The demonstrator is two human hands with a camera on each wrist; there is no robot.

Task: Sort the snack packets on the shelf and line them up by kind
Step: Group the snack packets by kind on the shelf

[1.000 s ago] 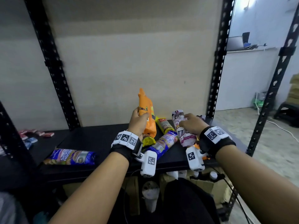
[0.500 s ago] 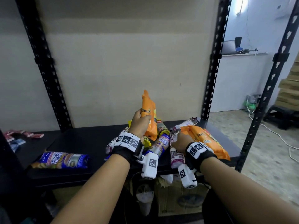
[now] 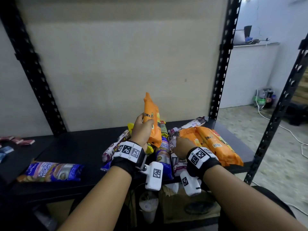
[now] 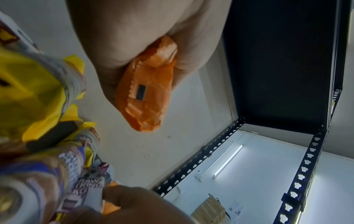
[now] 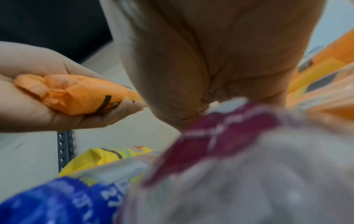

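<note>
My left hand (image 3: 143,122) grips an orange packet (image 3: 151,120) and holds it upright over the mixed pile on the black shelf (image 3: 75,147). The left wrist view shows that orange packet's (image 4: 145,97) crimped end in my fist. My right hand (image 3: 180,145) lies low on the pile, its fingers pinching a white and maroon packet (image 3: 173,157), which is blurred in the right wrist view (image 5: 229,136). Two orange packets (image 3: 213,145) lie just right of that hand. A blue packet (image 3: 164,154) and a yellow one (image 3: 150,150) sit between my hands.
A lone blue packet (image 3: 51,170) lies at the shelf's front left, with bare board around it. Small red packets (image 3: 18,140) lie at the far left. Black slotted posts (image 3: 218,80) frame the shelf, and a cardboard box (image 3: 183,205) stands below it.
My right hand has drawn back towards the front edge with the white and maroon packet. The view has shifted, and the orange packets at the right now show. My left hand still holds its orange packet upright.
</note>
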